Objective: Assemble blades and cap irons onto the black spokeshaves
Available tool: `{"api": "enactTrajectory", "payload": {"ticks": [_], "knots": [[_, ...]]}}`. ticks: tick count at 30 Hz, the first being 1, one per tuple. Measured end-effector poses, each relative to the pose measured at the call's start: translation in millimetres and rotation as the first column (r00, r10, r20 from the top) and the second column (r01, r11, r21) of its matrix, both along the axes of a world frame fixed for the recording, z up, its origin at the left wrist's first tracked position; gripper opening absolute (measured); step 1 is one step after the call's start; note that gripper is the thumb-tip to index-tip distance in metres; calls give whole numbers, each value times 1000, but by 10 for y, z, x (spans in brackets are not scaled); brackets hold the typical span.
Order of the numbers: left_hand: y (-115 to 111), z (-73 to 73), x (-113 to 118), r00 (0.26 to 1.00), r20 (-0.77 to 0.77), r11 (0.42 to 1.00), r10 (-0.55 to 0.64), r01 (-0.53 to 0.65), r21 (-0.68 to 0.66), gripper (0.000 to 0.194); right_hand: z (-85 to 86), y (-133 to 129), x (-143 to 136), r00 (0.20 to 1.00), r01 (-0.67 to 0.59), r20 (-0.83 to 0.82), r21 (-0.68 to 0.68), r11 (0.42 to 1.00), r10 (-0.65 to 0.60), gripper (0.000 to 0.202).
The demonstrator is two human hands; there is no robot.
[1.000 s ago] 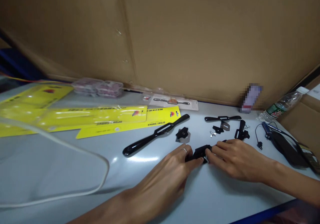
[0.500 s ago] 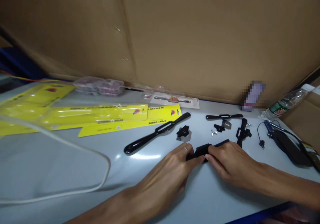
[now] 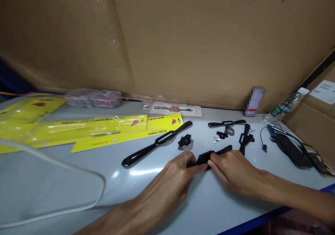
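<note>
Held tool: slim glossy-black spokeshave [image 3: 205, 156], low over the pale grey tabletop [image 3: 209, 214]. My clock centres on it, 12 towards the brown cardboard wall [image 3: 196, 46].
Left hand [image 3: 180, 168]: I see it pinching the spokeshave's 9 o'clock side, thumb along the near edge, silver ring [image 3: 186, 158] on one finger.
Right hand [image 3: 232, 168]: thumb and finger pinching the middle, close to the left thumb. Whatever sits under the fingertips, I can't make out.
10 o'clock: black lobed clamp plate [image 3: 185, 140] on a grey steel blade [image 3: 191, 146]; farther left, long black slotted tool body [image 3: 157, 143], then yellow printed cards [image 3: 125, 134].
12 to 1: silver wing screw [image 3: 216, 140] near; short black slotted body [image 3: 227, 123] beyond.
2 o'clock: second short black body [image 3: 244, 139]; well beyond, clear plastic bottle with green label [image 3: 281, 111].
8 o'clock: white cable loop [image 3: 101, 189].
</note>
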State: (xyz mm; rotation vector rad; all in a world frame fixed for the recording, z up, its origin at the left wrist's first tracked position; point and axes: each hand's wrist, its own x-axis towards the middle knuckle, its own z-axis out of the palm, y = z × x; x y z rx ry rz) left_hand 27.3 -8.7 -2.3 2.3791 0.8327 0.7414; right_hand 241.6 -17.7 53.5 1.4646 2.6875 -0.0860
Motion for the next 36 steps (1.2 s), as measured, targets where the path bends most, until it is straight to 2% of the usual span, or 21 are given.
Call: {"api": "enactTrajectory", "payload": {"ticks": [3, 6, 12, 19, 26, 32, 36], "knots": [[23, -6, 9, 997, 78, 1000, 4, -5, 16, 61, -12, -14, 145, 999, -7, -44, 12, 1000, 7, 30], [30, 3, 5, 996, 91, 1000, 14, -14, 3, 54, -32, -38, 199, 996, 12, -90, 47, 999, -8, 34], [1, 33, 12, 987, 86, 989, 137, -132, -60, 14, -82, -57, 17, 999, -34, 44, 102, 994, 30, 20], [7, 18, 27, 987, 54, 987, 151, -147, -70, 22, -81, -61, -39, 998, -36, 63, 83, 996, 31, 13], [-20, 1, 10, 981, -25, 979, 193, -195, -63, 24, -100, -89, -67, 999, -5, 45, 92, 996, 1, 16], [4, 25, 27, 950, -146, 953, 277, -291, -89, 21, -157, -120, -108, 1000, -9, 23, 110, 994, 7, 18], [15, 58, 15, 947, -171, 954, 270, -287, -84, 13, -207, -138, -120, 1000, -17, -22, 140, 990, 21, 18]]}}
